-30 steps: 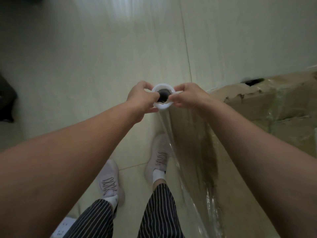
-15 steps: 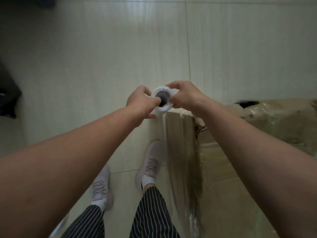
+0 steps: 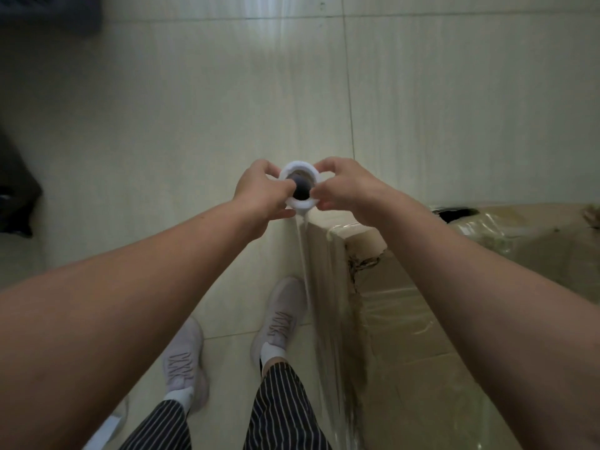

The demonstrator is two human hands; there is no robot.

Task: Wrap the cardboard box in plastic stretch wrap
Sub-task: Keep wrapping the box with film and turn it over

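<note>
**Item 1 – stretch wrap roll** (image 3: 298, 166). We see it end-on from above: a white rim around a dark core opening. It is upright and off the floor, just beside the near upper corner of the box.

**Item 2 – left hand** (image 3: 259, 193). The fingers are curled round the left side of the roll's rim, and the thumb reaches in toward the core. The grip is closed on the roll.

**Item 3 – right hand** (image 3: 349, 188). The fingers and thumb pinch the right side of the same rim – also a closed grip, with nothing else in it.

**Item 4 – film sheet** (image 3: 321, 303). It is clear and streaked, and it runs down from the roll along the box's upright side face.

**Item 5 – cardboard box** (image 3: 406, 352). It stands on the floor to our right, partly under the right forearm. Glossy wrinkled film lies over its top and side. We note a ragged tear (image 3: 360, 264) by the corner and a dark gap (image 3: 454, 212) at the far top edge.

**Item 6 – surroundings.** We record a pale tiled floor (image 3: 194, 108), two light laced shoes (image 3: 281, 313), striped trousers (image 3: 282, 410), and a dark object (image 3: 16, 196) at the left edge that we cannot identify.
</note>
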